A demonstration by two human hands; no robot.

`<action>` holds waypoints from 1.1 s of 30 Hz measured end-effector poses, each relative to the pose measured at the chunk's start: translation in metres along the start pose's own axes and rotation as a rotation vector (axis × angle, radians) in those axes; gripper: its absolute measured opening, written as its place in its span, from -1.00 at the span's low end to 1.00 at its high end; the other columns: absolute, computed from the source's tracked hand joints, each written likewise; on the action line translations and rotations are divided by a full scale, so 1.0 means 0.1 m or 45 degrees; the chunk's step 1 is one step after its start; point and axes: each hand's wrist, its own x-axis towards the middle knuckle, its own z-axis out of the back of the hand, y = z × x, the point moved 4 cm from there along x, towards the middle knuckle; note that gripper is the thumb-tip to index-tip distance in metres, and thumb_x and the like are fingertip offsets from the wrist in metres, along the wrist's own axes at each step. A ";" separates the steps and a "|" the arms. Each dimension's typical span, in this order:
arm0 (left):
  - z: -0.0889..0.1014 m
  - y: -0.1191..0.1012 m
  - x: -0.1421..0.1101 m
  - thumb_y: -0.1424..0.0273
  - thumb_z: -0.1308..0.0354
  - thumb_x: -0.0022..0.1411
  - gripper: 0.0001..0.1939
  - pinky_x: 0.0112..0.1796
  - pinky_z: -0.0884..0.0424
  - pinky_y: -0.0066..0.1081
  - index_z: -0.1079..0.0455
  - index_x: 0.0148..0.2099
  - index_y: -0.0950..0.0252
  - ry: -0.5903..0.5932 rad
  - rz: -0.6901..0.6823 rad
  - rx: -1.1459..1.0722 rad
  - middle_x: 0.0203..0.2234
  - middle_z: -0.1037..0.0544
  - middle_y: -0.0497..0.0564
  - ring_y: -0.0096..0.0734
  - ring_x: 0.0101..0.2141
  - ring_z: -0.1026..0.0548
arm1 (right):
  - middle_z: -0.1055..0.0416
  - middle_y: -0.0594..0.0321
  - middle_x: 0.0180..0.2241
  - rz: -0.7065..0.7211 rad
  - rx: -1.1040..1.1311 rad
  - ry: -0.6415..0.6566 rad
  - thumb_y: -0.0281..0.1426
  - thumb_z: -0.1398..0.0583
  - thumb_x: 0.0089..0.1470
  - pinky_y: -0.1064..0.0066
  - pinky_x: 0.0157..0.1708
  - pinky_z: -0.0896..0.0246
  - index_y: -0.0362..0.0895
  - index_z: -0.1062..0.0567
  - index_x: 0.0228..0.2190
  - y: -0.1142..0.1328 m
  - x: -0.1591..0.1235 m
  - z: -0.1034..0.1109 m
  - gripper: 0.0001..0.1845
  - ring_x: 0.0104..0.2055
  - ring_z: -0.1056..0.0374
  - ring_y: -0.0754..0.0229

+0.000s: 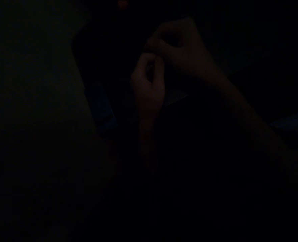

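The picture is very dark. My left hand (149, 85) rises from below in the middle, its fingers curled together in a pinch. My right hand (179, 45) comes in from the right, fingers bent and closed, its fingertips meeting those of the left hand. What the two hands hold between them is too dark and too small to make out. Both hands hover over a dark surface.
A paler surface (33, 84) fills the left side, with an edge running diagonally. A faint blue shape (104, 112) lies left of my left wrist, another blue patch (292, 122) at the right edge. A dim reddish spot (123, 4) shows at the top.
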 end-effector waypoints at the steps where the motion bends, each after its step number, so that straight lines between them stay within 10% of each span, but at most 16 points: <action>1: 0.00 0.00 0.00 0.18 -0.19 0.39 -0.72 -0.41 -0.37 -0.38 -0.34 -0.37 0.16 0.000 0.006 0.000 -0.51 -0.44 -0.08 -0.36 -0.45 -0.46 | -0.58 0.37 -0.36 0.005 0.003 -0.005 -0.41 -0.23 0.22 0.39 -0.20 -0.40 0.00 -0.58 -0.44 0.00 0.00 0.00 -0.80 -0.22 -0.51 0.14; 33: 0.00 0.00 0.00 0.14 -0.17 0.40 -0.68 -0.37 -0.40 -0.39 -0.33 -0.35 0.20 0.036 0.019 0.028 -0.50 -0.42 -0.09 -0.39 -0.43 -0.46 | -0.58 0.38 -0.27 -0.069 -0.074 0.060 -0.40 -0.18 0.29 0.33 -0.03 -0.43 -0.02 -0.60 -0.34 0.10 -0.04 0.03 -0.80 -0.09 -0.52 0.09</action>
